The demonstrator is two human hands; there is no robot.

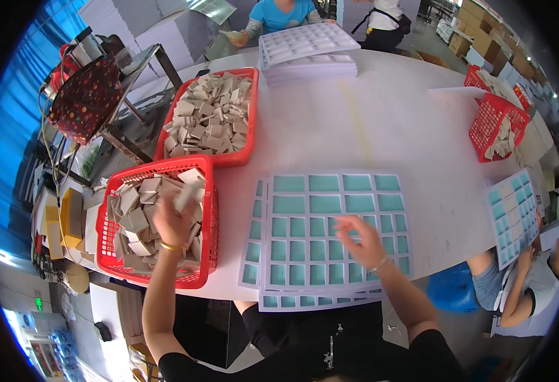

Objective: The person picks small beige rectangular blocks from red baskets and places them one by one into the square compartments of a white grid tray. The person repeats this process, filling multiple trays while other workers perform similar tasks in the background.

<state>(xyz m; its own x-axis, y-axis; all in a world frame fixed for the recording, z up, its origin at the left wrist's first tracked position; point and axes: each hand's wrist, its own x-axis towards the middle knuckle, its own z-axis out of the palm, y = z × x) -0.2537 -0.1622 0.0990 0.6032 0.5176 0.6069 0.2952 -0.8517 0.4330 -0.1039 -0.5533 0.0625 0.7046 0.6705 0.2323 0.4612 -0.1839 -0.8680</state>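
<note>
My left hand (pixel 172 224) is inside the near red basket (pixel 207 248), fingers closed around a small pale cardboard piece (pixel 186 196) that looks blurred. Loose folded cardboard pieces (pixel 134 220) fill that basket. Over a white grid tray (pixel 305 228) with teal pockets hovers my right hand (pixel 363 242), its fingers apart and nothing visible in them. Wide pockets run along the tray's far rows and smaller ones along the nearer rows. More such trays lie under it, their edges showing at the left and front.
A second red basket (pixel 251 130) of cardboard pieces stands behind the first. Across the white table (pixel 413 114), a person in blue (pixel 286 18) is by stacked white trays (pixel 311 67). At right, a seated person holds another tray (pixel 514 213) near a red basket (pixel 483 124).
</note>
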